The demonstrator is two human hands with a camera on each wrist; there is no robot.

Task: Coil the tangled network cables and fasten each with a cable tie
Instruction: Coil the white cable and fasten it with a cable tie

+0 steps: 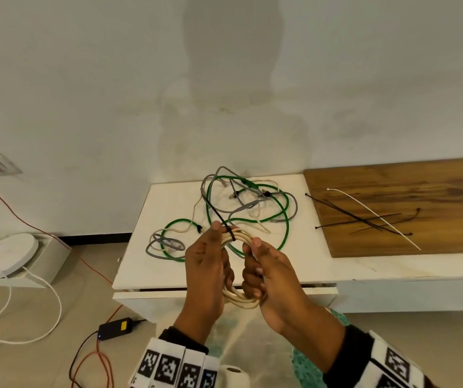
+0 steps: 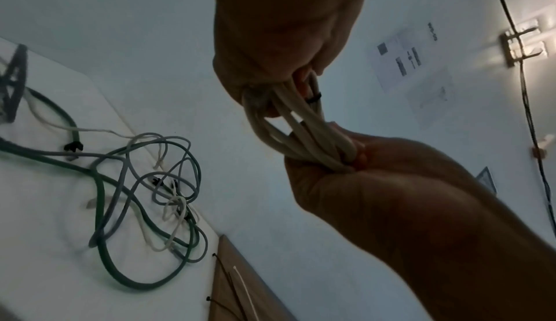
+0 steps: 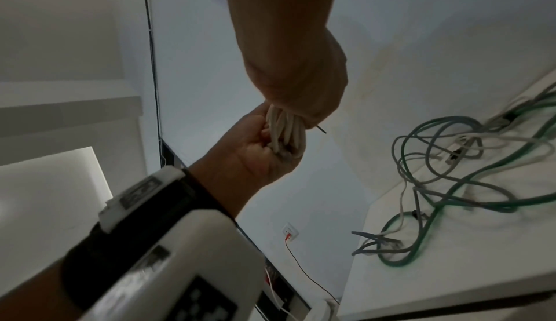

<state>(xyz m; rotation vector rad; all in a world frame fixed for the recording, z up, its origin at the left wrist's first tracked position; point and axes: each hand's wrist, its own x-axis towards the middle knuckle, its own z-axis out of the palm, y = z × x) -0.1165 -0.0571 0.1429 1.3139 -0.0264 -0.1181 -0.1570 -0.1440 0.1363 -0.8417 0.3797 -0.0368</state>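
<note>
A cream network cable coil [image 1: 241, 239] hangs in the air before the white table, held by both hands. My left hand [image 1: 210, 247] grips its left side, thumb next to a black cable tie [image 1: 231, 234] looped round the strands; the tie's tail sticks up to the left. My right hand [image 1: 255, 259] grips the coil's right side, fingers curled through the loop. In the left wrist view the coil [image 2: 304, 133] runs between both fists. The right wrist view shows the coil [image 3: 285, 131] and the tie's tail end [image 3: 322, 129]. A tangle of green, grey and cream cables [image 1: 247, 208] lies on the table.
Several spare black cable ties [image 1: 364, 221] and a white one [image 1: 376, 217] lie on a wooden board [image 1: 434, 191] right of the white table [image 1: 151, 264]. On the floor at left are a round white device [image 1: 6, 254], a black power adapter [image 1: 115, 327] and loose wires.
</note>
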